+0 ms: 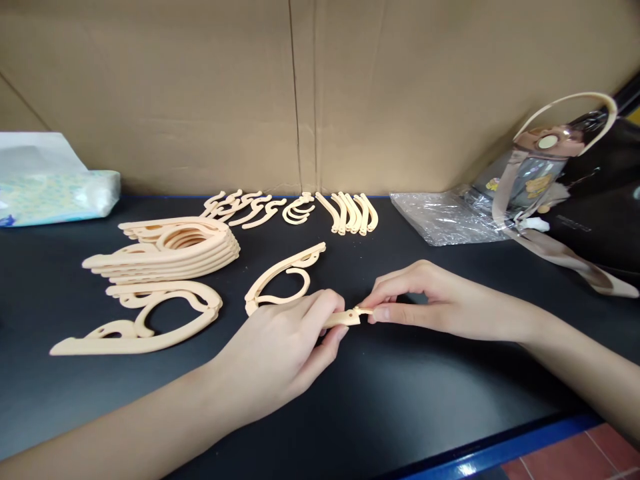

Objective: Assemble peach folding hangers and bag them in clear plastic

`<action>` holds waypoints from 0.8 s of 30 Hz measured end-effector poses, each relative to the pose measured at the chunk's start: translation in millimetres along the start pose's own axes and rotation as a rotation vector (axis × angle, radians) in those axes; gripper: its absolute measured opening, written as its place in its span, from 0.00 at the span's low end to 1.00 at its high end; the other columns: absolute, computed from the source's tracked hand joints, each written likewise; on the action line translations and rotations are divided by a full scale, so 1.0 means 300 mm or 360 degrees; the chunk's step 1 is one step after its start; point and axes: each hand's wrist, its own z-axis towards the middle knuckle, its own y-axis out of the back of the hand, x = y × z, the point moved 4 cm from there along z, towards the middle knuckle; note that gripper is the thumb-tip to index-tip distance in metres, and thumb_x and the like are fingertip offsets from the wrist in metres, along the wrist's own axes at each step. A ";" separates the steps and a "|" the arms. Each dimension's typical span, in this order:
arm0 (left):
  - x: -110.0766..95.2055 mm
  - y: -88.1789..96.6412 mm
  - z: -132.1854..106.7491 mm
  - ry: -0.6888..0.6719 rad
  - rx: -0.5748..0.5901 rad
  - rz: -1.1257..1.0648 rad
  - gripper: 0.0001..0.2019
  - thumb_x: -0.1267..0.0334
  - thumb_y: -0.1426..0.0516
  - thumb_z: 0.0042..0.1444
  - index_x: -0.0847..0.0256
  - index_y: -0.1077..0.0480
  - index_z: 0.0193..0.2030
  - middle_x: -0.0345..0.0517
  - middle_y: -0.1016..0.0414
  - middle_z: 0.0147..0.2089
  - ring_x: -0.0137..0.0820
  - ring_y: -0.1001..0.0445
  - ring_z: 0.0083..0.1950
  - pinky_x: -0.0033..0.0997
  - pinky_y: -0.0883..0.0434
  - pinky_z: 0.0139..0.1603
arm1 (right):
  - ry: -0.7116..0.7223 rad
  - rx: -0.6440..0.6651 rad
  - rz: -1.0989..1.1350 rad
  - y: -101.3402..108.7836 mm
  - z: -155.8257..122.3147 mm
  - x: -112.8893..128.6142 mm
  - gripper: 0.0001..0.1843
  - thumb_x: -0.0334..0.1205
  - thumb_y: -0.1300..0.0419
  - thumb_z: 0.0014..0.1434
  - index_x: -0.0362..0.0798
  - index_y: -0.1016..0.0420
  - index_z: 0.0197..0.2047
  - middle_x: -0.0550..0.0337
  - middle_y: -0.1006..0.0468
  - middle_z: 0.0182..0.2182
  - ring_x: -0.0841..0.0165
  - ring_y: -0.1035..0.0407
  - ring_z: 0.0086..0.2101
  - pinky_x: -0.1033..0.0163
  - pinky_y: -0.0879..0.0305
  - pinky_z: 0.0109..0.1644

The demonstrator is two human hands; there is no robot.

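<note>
My left hand (285, 347) is closed around one end of a cream plastic hanger piece (280, 277) that lies on the black table (400, 400). The tip of that piece (345, 318) sticks out between my fingers. My right hand (430, 297) pinches that tip with thumb and forefinger, meeting the left hand at the table's middle. A stack of folded cream hangers (170, 250) lies to the left, with one single hanger (145, 320) in front of it.
Rows of small cream hooks (245, 207) and curved arms (350, 212) lie by the cardboard wall (300, 93). A tissue pack (50, 187) sits far left. A clear plastic bag (440, 213), a bottle with a strap (535, 170) and a black bag (600, 200) are on the right.
</note>
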 end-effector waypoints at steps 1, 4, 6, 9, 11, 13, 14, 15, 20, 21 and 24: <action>-0.001 0.000 0.000 -0.0012 0.0010 -0.0012 0.04 0.65 0.55 0.70 0.55 0.41 0.42 0.34 0.28 0.34 0.26 0.29 0.27 0.27 0.37 0.26 | 0.0006 0.0001 0.0009 0.000 0.001 0.001 0.18 0.49 0.43 0.68 0.46 0.18 0.44 0.60 0.20 0.34 0.69 0.28 0.35 0.64 0.36 0.40; -0.002 -0.002 0.000 -0.0035 0.0046 -0.0042 0.06 0.64 0.57 0.72 0.55 0.42 0.44 0.34 0.28 0.34 0.26 0.28 0.28 0.26 0.37 0.26 | 0.0028 0.0017 0.0064 -0.003 0.006 0.005 0.16 0.47 0.42 0.68 0.44 0.18 0.42 0.60 0.19 0.34 0.70 0.28 0.35 0.65 0.35 0.41; -0.003 -0.010 -0.002 -0.0053 0.0076 -0.0046 0.07 0.63 0.58 0.73 0.55 0.43 0.44 0.34 0.27 0.34 0.27 0.27 0.28 0.26 0.36 0.26 | 0.0047 0.0067 0.0126 -0.009 0.008 0.008 0.14 0.45 0.40 0.67 0.45 0.18 0.43 0.61 0.18 0.36 0.70 0.27 0.36 0.66 0.35 0.42; -0.005 -0.021 -0.007 -0.0072 0.0096 -0.0011 0.09 0.60 0.61 0.74 0.55 0.44 0.42 0.34 0.27 0.32 0.28 0.28 0.27 0.27 0.37 0.24 | 0.0089 0.0132 0.0177 -0.015 0.009 0.014 0.12 0.43 0.39 0.66 0.47 0.17 0.46 0.61 0.18 0.38 0.71 0.26 0.38 0.67 0.34 0.42; -0.005 -0.024 -0.008 -0.0068 0.0099 0.0001 0.10 0.60 0.61 0.74 0.55 0.45 0.42 0.34 0.28 0.32 0.28 0.28 0.26 0.27 0.37 0.24 | 0.0116 0.0138 0.0172 -0.013 0.007 0.016 0.12 0.42 0.39 0.66 0.47 0.17 0.46 0.61 0.17 0.38 0.71 0.26 0.37 0.67 0.34 0.42; -0.005 -0.023 -0.008 -0.0060 0.0103 -0.0010 0.09 0.60 0.61 0.74 0.55 0.45 0.43 0.34 0.27 0.32 0.28 0.27 0.27 0.27 0.36 0.25 | 0.0118 0.0133 0.0168 -0.010 0.005 0.015 0.13 0.43 0.40 0.66 0.46 0.17 0.47 0.60 0.17 0.38 0.70 0.25 0.37 0.67 0.33 0.42; -0.005 -0.022 -0.007 -0.0060 0.0100 -0.0015 0.09 0.60 0.60 0.74 0.55 0.45 0.43 0.34 0.27 0.32 0.28 0.26 0.27 0.26 0.36 0.25 | 0.0111 0.0135 0.0173 -0.009 0.005 0.014 0.14 0.43 0.40 0.67 0.45 0.17 0.46 0.59 0.17 0.38 0.70 0.26 0.38 0.66 0.33 0.42; -0.006 -0.020 -0.006 -0.0064 0.0097 -0.0021 0.08 0.60 0.60 0.74 0.55 0.45 0.43 0.34 0.27 0.32 0.27 0.26 0.27 0.26 0.36 0.25 | 0.0100 0.0142 0.0182 -0.008 0.005 0.012 0.15 0.44 0.40 0.67 0.44 0.17 0.46 0.59 0.17 0.38 0.70 0.26 0.38 0.66 0.33 0.42; -0.008 -0.016 0.001 -0.0077 0.0085 -0.0023 0.08 0.60 0.60 0.74 0.55 0.45 0.43 0.33 0.27 0.32 0.27 0.26 0.27 0.25 0.36 0.25 | 0.0041 0.0178 0.0243 -0.004 0.009 0.002 0.17 0.45 0.40 0.66 0.40 0.17 0.45 0.55 0.17 0.37 0.68 0.26 0.37 0.64 0.33 0.43; -0.008 -0.015 0.002 -0.0078 0.0084 -0.0024 0.08 0.60 0.60 0.74 0.55 0.45 0.43 0.33 0.28 0.32 0.27 0.26 0.27 0.24 0.36 0.25 | 0.0034 0.0175 0.0252 -0.002 0.009 0.000 0.17 0.45 0.40 0.66 0.40 0.17 0.45 0.55 0.17 0.37 0.68 0.26 0.38 0.64 0.33 0.43; -0.009 -0.012 0.003 -0.0083 0.0075 -0.0017 0.08 0.61 0.60 0.74 0.54 0.45 0.43 0.33 0.28 0.32 0.26 0.27 0.26 0.23 0.37 0.24 | 0.0022 0.0154 0.0283 0.004 0.007 -0.006 0.15 0.45 0.38 0.65 0.42 0.16 0.44 0.57 0.17 0.37 0.69 0.26 0.38 0.65 0.33 0.44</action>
